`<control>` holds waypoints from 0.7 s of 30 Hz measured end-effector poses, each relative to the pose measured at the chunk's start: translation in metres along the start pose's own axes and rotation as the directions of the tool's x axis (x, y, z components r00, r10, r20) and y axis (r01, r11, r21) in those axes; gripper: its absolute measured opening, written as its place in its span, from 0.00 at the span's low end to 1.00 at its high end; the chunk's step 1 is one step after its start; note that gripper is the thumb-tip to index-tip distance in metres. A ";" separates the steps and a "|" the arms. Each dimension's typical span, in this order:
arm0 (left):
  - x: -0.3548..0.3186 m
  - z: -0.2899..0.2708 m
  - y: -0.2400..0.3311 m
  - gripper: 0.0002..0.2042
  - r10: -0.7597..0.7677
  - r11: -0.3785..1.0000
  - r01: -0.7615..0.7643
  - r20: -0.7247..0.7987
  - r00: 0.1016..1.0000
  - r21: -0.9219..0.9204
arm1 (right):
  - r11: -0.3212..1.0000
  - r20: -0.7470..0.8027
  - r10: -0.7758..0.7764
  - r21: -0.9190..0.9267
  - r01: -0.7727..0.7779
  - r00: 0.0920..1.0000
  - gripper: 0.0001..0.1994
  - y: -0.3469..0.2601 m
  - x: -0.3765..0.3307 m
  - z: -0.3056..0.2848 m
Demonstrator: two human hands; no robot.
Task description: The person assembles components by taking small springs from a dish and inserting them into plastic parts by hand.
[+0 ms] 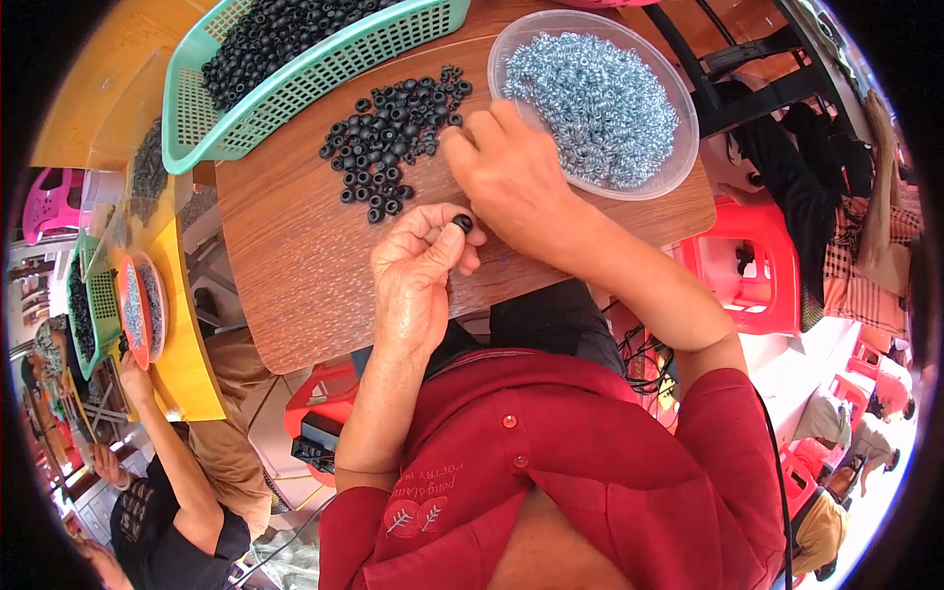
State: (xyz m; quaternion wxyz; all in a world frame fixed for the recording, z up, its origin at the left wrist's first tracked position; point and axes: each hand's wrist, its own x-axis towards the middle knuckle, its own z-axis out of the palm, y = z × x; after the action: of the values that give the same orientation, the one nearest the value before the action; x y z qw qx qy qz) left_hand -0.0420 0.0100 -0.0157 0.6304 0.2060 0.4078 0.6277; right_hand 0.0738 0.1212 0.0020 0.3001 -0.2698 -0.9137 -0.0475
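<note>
Between the thumb and fingers of my left hand point(418, 265) is a small round black plastic piece point(462, 223) with a hole facing up. My right hand point(511, 172) is curled, its knuckles up, at the near left rim of a clear round tub point(498, 59). Its fingertips point down beside the loose black pieces, and whatever they pinch is hidden. The tub is full of small silvery-blue coil springs point(590, 108). A loose pile of black pieces point(383, 138), several with holes showing, lies on the brown wooden table point(295, 265) left of my right hand.
A green slotted basket point(324, 74) of black pieces stands at the table's far left. On the left, a co-worker's hand point(135, 379) is by an orange dish point(131, 310) on a yellow table point(197, 364). Red stools point(762, 265) stand to the right.
</note>
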 end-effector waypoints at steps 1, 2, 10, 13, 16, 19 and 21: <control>-0.001 0.000 0.000 0.09 -0.005 1.000 0.005 -0.004 1.000 0.016 | 1.000 0.001 -0.004 0.001 0.004 1.000 0.10 0.001 0.003 0.005; -0.002 -0.001 0.001 0.09 -0.002 1.000 0.003 -0.007 1.000 0.013 | 0.995 0.085 -0.026 -0.092 0.034 0.996 0.09 0.002 0.005 0.010; -0.001 -0.009 0.004 0.08 -0.004 1.000 0.004 0.012 1.000 -0.015 | 0.958 0.225 -0.078 -0.251 0.136 0.971 0.06 0.003 0.010 0.024; -0.001 -0.011 0.004 0.08 -0.005 1.000 0.005 -0.002 1.000 -0.012 | 0.967 0.304 -0.005 -0.241 0.082 0.953 0.04 0.000 0.012 0.020; 0.000 -0.011 0.004 0.09 -0.006 1.000 0.006 -0.002 1.000 -0.027 | 0.969 0.309 -0.010 -0.232 0.085 0.951 0.05 0.001 0.012 0.020; 0.000 -0.011 0.004 0.09 -0.005 0.999 0.005 0.005 1.000 -0.041 | 0.983 0.224 -0.023 -0.173 0.063 0.974 0.05 0.003 0.010 0.018; 0.000 -0.011 0.003 0.09 -0.009 0.999 0.009 -0.002 1.000 -0.048 | 0.988 0.164 -0.073 -0.121 0.093 0.984 0.06 0.005 0.009 0.016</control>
State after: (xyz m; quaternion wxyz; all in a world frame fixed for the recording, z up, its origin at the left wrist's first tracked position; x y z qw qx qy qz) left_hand -0.0530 0.0080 -0.0198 0.6376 0.1881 0.3942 0.6346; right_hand 0.0620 0.1337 -0.0063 0.2061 -0.2529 -0.9403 -0.0967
